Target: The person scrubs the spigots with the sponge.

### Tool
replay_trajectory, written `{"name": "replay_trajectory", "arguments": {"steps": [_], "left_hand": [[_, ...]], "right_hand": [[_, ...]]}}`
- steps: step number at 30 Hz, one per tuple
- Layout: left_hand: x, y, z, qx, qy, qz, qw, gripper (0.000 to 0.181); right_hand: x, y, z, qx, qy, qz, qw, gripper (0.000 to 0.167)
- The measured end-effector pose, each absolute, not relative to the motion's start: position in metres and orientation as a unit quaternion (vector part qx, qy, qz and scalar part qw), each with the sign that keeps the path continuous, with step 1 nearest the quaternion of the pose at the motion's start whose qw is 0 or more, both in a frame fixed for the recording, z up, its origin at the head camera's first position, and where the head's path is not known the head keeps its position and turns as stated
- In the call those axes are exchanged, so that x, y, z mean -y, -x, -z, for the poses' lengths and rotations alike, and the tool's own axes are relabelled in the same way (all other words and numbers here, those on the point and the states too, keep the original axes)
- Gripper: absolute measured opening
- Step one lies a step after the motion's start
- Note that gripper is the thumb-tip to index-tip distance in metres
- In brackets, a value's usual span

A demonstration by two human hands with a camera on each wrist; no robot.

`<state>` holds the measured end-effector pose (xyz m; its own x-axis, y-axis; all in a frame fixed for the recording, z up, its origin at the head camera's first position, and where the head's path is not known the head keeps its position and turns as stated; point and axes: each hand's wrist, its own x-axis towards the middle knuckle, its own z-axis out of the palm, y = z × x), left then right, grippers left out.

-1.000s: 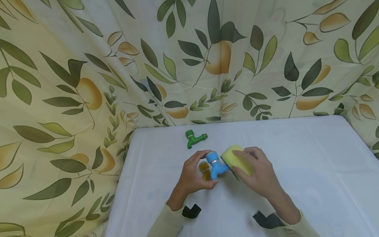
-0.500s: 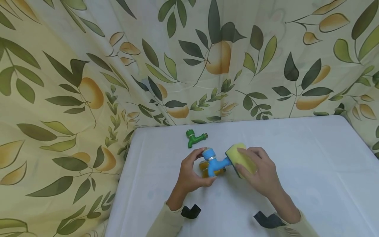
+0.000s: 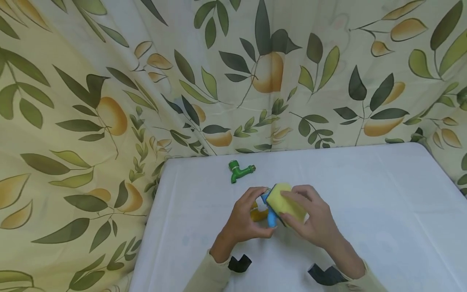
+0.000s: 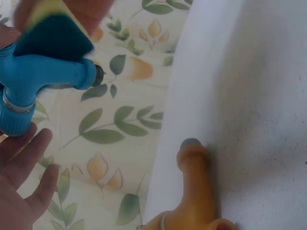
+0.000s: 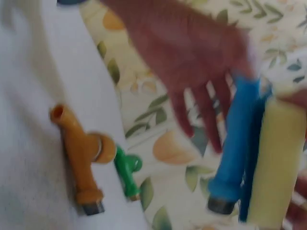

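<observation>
My left hand [image 3: 242, 221] holds a blue plastic tap [image 3: 271, 218] between thumb and fingertips, above the table. My right hand [image 3: 315, 215] grips a yellow sponge [image 3: 286, 202] with a dark green scouring side [image 4: 55, 38]. That side lies against the body of the tap, as the left wrist view shows, and from the head the sponge hides much of it. The tap's dark threaded end [image 4: 99, 75] sticks out free. Behind the left hand, an orange-brown tap [image 3: 258, 215] lies on the table, partly covered; the right wrist view shows it whole.
A green tap [image 3: 241, 172] lies farther back on the white-covered table [image 3: 383, 194]. Behind the table hangs a curtain [image 3: 321, 121] printed with leaves and fruit. Black straps or mounts [image 3: 240, 263] sit by both wrists.
The sponge has moved left from the tap's threaded end to over its body. My left hand and the blue tap have shifted slightly right and down.
</observation>
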<state>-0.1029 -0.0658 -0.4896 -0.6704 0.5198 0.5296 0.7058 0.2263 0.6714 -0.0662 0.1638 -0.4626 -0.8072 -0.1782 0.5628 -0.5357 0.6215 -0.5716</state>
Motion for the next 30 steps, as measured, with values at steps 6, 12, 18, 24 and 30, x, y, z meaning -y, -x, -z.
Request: {"name": "replay_trajectory", "arguments": {"steps": [6,12,18,24,30], "left_hand": [[0.066,0.1033,0.4879,0.767,0.415,0.484,0.077,0.097],[0.0667,0.1032,0.4851,0.773,0.411,0.48,0.052,0.103],[0.0636,0.1035,0.4846,0.748,0.397,0.532,0.008,0.102],[0.065,0.1048,0.4835,0.772,0.381,0.508,0.007,0.096],[0.0675,0.105,0.4842,0.767,0.392,0.508,-0.005,0.092]], "right_hand": [[-0.1649,0.0679,0.462,0.865,-0.214,-0.387,0.239,0.056],[-0.1704,0.0715,0.462,0.865,-0.214,-0.378,0.25,0.053],[-0.1716,0.0705,0.4617,0.864,-0.224,-0.358,0.275,0.047],[-0.1689,0.0711,0.4591,0.857,-0.246,-0.326,0.314,0.051],[-0.1688,0.0712,0.4553,0.858,-0.262,-0.317,0.309,0.05]]}}
